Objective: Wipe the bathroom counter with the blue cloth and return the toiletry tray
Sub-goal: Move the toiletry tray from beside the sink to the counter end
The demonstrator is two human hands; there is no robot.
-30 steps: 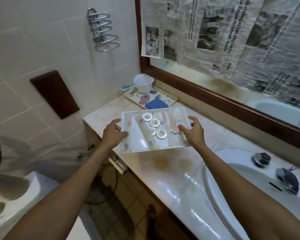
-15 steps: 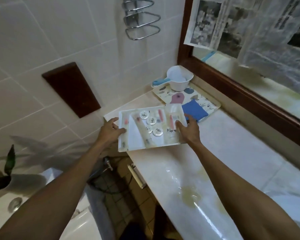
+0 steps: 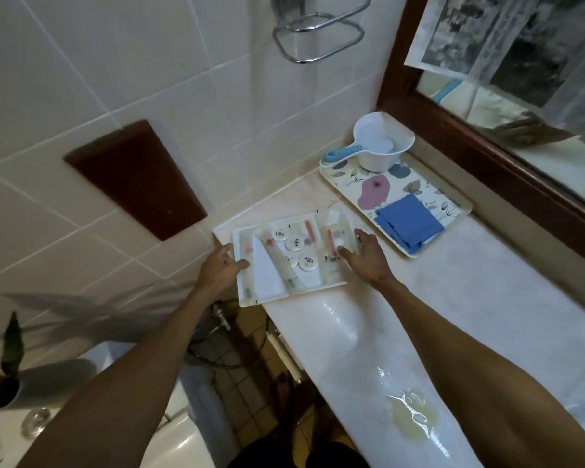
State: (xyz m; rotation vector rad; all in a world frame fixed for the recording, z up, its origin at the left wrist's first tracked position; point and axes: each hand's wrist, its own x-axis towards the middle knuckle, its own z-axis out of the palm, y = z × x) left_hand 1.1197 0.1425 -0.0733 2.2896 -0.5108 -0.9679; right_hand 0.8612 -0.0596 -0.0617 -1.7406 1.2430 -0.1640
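We see the white rectangular plastic toiletry tray at the left end of the pale marble counter, holding tubes and round white caps; their printed marks are illegible. Our left hand grips the tray's left edge, our right hand its right side. Right of the tray, the folded blue cloth lies on a floral tray.

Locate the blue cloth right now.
Head view, right of centre: the blue cloth lies folded on the near end of the floral tray, just right of the toiletry tray.
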